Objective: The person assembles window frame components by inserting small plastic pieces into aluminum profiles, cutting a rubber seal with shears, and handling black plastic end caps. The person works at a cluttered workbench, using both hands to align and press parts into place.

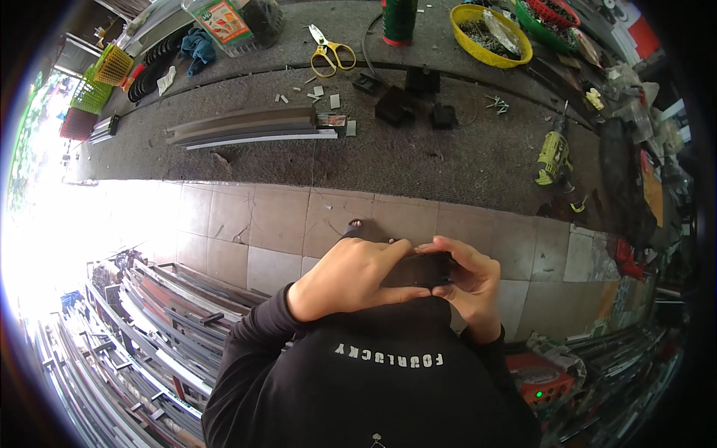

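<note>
Both hands meet close to the person's chest, low centre of the head view. Left hand (349,272) wraps over the top of a small black part (418,270), fingers curled closed around it; right hand (469,280) pinches its right end, thumb above, fingers underneath. The part is mostly covered — only a dark, roughly rectangular face shows between the hands, so its exact shape can't be made out. Its lower edge merges with the black sleeves and shirt.

A foot (354,226) peeks out just above the left hand, mostly hidden behind it.

Left side of the view is blown out by daylight; detail is lost there. Stacked metal profiles (142,313) run along the lower left, cut off by the rim.

Tiled floor (276,216) between the hands and the grey carpeted bench (418,153) is open. On the bench: a long grey metal profile (246,127), several small black blocks (407,97), yellow-handled scissors (328,51), a yellow basket (489,33) of hardware, and a yellow-green drill (553,157) near the right edge. The far right is crowded and dark — hard to read.
</note>
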Available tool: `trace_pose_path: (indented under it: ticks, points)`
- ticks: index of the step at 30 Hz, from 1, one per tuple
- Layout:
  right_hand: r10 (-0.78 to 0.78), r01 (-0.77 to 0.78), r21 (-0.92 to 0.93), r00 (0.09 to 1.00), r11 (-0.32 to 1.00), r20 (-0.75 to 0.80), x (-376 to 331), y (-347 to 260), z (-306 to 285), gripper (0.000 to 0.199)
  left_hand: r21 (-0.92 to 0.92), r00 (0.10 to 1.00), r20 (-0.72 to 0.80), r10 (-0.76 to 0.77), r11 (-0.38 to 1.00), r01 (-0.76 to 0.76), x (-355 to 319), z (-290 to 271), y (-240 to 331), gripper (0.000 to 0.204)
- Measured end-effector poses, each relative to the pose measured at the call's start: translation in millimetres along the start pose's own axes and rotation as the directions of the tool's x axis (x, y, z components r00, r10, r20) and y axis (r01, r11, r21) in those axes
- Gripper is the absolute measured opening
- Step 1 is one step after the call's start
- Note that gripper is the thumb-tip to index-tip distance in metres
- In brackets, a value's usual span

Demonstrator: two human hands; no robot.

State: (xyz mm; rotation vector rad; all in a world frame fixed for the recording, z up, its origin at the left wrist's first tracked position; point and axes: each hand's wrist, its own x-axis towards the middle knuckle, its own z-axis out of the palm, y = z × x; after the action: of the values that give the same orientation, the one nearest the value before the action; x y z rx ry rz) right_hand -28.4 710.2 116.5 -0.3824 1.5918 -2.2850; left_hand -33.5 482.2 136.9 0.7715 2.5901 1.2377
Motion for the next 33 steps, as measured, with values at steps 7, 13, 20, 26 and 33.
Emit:
trace_pose_path:
  ticks: [7,13,20,26,33]
  points:
    - [0.049,-0.041,-0.186,0.998,0.982,0.036,-1.3,-14.8,-3.1,0.058,-0.099,0.952,-0.306,0.030,0.993,-0.063,-2.5,15.7,-5.4,0.077]
    - [-0.086,0.092,-0.331,0.996,0.939,0.031,1.2,-8.4,-2.2,0.048,-0.136,0.958,-0.284,0.035,0.988,-0.076,-7.1,22.4,-9.9,0.081]
    - [-0.235,0.229,-0.492,0.971,0.840,0.052,-1.2,-2.4,-0.2,0.047,-0.188,0.966,-0.258,0.026,0.979,-0.077,-8.7,23.5,-11.4,0.081]
    - [-0.275,0.262,-0.464,0.960,0.846,0.040,0.2,2.9,7.8,0.054,-0.172,0.949,-0.281,0.145,0.965,-0.198,-2.5,27.9,-8.4,0.066]
    - [-0.428,0.385,-0.583,0.901,0.716,0.070,-9.3,5.6,10.4,0.057,0.002,0.935,-0.134,0.329,0.943,-0.332,-0.7,22.1,-3.3,0.064]
